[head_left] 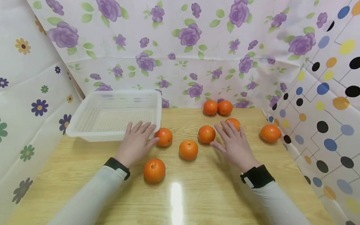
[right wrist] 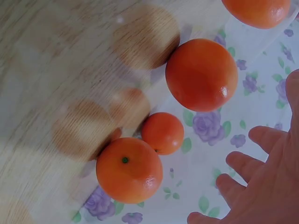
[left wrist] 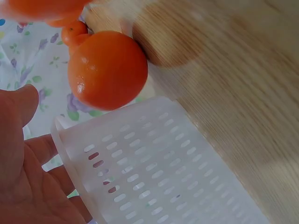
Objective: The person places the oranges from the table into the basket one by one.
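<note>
My left hand [head_left: 136,142] is over the near right corner of a white plastic basket [head_left: 97,134], fingers spread and relaxed. In the left wrist view its fingers reach past the rim of the basket [left wrist: 154,163]; contact is hard to tell. Just right of that hand sits an orange mandarin [head_left: 164,137]. My right hand [head_left: 236,147] hovers over the table with straight, parted fingers and holds nothing. One mandarin [head_left: 207,134] lies by its thumb, and another [head_left: 233,123] is partly hidden behind its fingers. The right wrist view shows a mandarin [right wrist: 129,170] beyond the fingertips.
More mandarins stand on the wooden table [head_left: 197,193]: one in the middle [head_left: 188,149], one near the left forearm [head_left: 154,170], one at the right [head_left: 270,133] and two at the back. A flowered cloth [head_left: 180,72] hangs behind, with patterned cloths at both sides.
</note>
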The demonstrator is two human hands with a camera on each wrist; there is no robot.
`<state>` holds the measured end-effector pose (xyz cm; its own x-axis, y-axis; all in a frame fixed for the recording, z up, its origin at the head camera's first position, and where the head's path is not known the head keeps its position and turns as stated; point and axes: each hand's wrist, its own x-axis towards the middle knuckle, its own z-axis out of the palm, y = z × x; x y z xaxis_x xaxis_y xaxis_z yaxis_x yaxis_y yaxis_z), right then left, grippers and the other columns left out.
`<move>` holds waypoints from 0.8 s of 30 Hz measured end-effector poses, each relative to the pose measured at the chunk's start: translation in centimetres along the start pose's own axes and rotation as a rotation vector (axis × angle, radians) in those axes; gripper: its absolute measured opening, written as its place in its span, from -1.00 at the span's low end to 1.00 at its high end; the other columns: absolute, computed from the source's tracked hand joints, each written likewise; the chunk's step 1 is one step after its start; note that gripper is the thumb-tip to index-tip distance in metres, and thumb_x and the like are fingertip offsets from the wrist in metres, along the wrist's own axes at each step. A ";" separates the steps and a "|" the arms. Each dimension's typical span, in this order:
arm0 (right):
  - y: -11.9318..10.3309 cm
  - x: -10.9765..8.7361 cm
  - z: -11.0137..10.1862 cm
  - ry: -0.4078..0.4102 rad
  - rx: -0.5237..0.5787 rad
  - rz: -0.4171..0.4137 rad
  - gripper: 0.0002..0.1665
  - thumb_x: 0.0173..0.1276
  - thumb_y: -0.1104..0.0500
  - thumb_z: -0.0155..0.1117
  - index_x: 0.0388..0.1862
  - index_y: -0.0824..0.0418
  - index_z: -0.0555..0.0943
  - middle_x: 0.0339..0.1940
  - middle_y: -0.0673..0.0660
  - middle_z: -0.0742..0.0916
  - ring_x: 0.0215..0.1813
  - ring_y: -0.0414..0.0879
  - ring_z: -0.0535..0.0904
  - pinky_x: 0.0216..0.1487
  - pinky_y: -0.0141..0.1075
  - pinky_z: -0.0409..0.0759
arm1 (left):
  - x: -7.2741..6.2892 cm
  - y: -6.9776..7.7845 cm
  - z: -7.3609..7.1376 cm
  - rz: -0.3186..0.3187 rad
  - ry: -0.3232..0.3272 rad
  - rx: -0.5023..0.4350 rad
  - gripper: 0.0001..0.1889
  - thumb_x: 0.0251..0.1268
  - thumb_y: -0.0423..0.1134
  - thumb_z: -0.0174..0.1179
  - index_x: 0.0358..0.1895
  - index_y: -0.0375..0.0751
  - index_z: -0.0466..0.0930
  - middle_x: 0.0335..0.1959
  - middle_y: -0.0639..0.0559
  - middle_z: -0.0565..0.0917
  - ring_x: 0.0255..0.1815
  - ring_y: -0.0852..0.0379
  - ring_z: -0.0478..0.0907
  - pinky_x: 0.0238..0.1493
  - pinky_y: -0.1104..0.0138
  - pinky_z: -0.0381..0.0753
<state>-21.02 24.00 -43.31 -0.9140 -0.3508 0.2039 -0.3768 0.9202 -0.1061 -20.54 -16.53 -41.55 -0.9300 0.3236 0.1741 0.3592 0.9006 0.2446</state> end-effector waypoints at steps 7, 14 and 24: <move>0.0 0.0 0.0 0.001 -0.002 -0.006 -0.03 0.69 -0.39 0.14 0.84 0.05 0.19 0.84 0.25 0.19 0.82 0.29 -0.03 0.74 0.37 -0.28 | 0.8 0.9 0.4 0.034 0.010 0.016 -0.30 0.70 0.18 0.21 0.67 -0.12 0.41 0.67 -0.26 0.40 0.73 -0.40 0.15 0.72 -0.35 -0.25; 0.0 -0.1 0.2 -0.008 0.002 -0.005 -0.02 0.69 -0.40 0.13 0.84 0.05 0.19 0.84 0.25 0.20 0.83 0.28 -0.04 0.73 0.37 -0.28 | 1.5 1.8 0.9 0.057 -0.033 0.012 -0.27 0.70 0.25 0.15 0.70 -0.07 0.38 0.68 -0.21 0.38 0.75 -0.35 0.12 0.73 -0.31 -0.27; -0.3 -0.1 0.1 -0.011 -0.003 -0.011 -0.03 0.69 -0.38 0.15 0.84 0.06 0.20 0.84 0.25 0.19 0.82 0.29 -0.03 0.72 0.41 -0.21 | 2.6 3.3 0.6 0.145 -0.062 0.031 -0.28 0.72 0.24 0.12 0.70 -0.08 0.38 0.65 -0.22 0.43 0.72 -0.37 0.20 0.73 -0.33 -0.19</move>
<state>-20.81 23.79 -43.46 -0.9113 -0.3632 0.1942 -0.3868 0.9166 -0.1009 -21.82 -12.56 -40.85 -0.8719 0.4672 0.1464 0.4883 0.8513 0.1917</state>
